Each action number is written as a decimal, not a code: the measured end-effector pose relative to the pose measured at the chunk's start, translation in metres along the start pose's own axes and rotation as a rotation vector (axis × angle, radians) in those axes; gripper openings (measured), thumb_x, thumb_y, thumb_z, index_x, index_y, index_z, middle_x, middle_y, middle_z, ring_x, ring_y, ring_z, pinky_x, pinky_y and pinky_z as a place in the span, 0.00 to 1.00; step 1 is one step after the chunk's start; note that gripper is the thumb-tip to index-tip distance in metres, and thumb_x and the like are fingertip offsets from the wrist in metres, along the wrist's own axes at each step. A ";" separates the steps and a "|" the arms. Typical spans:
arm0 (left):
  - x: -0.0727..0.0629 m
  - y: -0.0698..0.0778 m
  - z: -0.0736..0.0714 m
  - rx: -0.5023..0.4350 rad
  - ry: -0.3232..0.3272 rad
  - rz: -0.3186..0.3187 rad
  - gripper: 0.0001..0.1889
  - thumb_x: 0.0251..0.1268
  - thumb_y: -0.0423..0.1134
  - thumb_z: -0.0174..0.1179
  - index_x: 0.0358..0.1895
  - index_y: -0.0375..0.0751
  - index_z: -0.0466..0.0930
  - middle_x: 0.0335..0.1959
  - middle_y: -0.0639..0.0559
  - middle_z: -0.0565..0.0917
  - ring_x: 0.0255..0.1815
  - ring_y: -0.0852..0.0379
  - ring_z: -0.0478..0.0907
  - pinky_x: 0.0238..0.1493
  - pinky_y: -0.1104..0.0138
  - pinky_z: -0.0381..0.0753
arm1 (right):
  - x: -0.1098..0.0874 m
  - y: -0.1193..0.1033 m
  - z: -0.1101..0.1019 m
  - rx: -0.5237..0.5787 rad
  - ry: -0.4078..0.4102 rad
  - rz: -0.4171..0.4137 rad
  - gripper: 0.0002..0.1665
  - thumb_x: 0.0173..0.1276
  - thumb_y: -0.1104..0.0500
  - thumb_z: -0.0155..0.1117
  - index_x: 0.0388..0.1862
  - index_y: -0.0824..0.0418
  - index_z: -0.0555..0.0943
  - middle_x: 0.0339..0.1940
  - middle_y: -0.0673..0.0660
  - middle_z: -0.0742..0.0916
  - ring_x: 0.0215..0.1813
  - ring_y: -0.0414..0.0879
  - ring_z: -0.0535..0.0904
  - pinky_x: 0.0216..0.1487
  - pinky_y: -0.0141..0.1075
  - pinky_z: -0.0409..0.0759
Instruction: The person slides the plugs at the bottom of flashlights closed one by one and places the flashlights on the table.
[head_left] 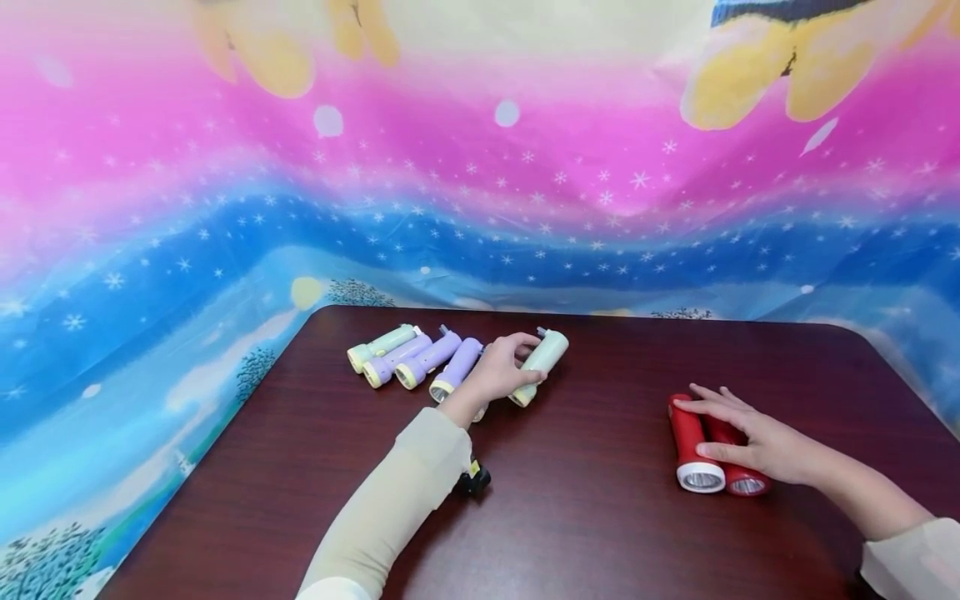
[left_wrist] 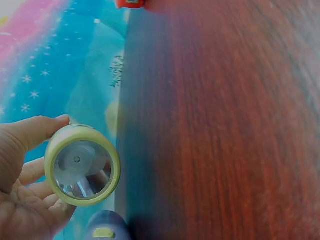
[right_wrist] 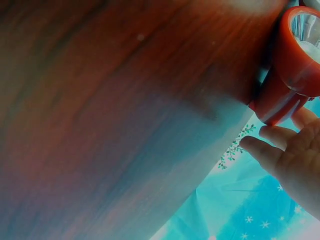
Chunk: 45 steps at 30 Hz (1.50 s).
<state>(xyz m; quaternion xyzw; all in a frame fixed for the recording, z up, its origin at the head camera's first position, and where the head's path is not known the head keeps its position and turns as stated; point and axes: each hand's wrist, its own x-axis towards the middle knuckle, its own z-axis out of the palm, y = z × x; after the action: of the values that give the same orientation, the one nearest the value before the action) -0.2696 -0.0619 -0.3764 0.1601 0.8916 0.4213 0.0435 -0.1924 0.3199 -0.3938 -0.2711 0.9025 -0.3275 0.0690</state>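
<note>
My left hand (head_left: 498,371) holds a pale green flashlight (head_left: 548,352) at the right end of a row, thumb on one side and fingers on the other. Its yellow-rimmed lens (left_wrist: 82,170) faces the left wrist camera. Beside that hand lies a purple flashlight (head_left: 459,367); another lens end shows partly hidden behind the wrist. On the right, my right hand (head_left: 768,437) rests with extended fingers over two red flashlights lying side by side. The thumb and a fingertip touch the white-rimmed red flashlight (head_left: 687,437); the hand partly covers the all-red flashlight (head_left: 747,483).
Further left in the row lie a green flashlight (head_left: 382,346) and two purple ones, lenses toward me. A small black object (head_left: 475,480) with a yellow mark shows under the left sleeve. The dark wooden table (head_left: 600,517) ends at a colourful printed curtain (head_left: 450,208).
</note>
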 end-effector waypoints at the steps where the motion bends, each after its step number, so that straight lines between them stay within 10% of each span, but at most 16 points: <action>1: 0.000 0.000 0.000 -0.008 0.011 -0.003 0.29 0.59 0.39 0.71 0.65 0.42 0.75 0.55 0.44 0.84 0.49 0.49 0.84 0.48 0.63 0.84 | 0.000 0.000 0.000 0.000 -0.002 0.002 0.37 0.64 0.56 0.70 0.72 0.49 0.71 0.76 0.76 0.60 0.72 0.87 0.42 0.55 0.82 0.50; 26: -0.022 0.006 -0.011 -0.210 0.198 0.015 0.29 0.57 0.36 0.73 0.64 0.44 0.76 0.55 0.42 0.85 0.48 0.46 0.84 0.50 0.59 0.85 | -0.002 0.012 0.004 0.025 0.012 -0.019 0.38 0.65 0.59 0.69 0.74 0.49 0.68 0.81 0.66 0.55 0.73 0.87 0.39 0.56 0.83 0.45; 45: -0.042 0.017 -0.019 -0.336 0.297 0.080 0.30 0.55 0.33 0.73 0.63 0.42 0.76 0.54 0.41 0.84 0.46 0.47 0.84 0.52 0.61 0.85 | 0.005 -0.001 -0.002 0.012 -0.018 0.005 0.39 0.63 0.60 0.70 0.73 0.52 0.68 0.76 0.78 0.59 0.72 0.88 0.41 0.54 0.81 0.53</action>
<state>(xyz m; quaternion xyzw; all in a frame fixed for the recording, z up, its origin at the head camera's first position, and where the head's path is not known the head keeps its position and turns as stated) -0.2298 -0.0794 -0.3538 0.1222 0.7984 0.5843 -0.0788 -0.1968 0.3179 -0.3919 -0.2712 0.9005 -0.3304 0.0795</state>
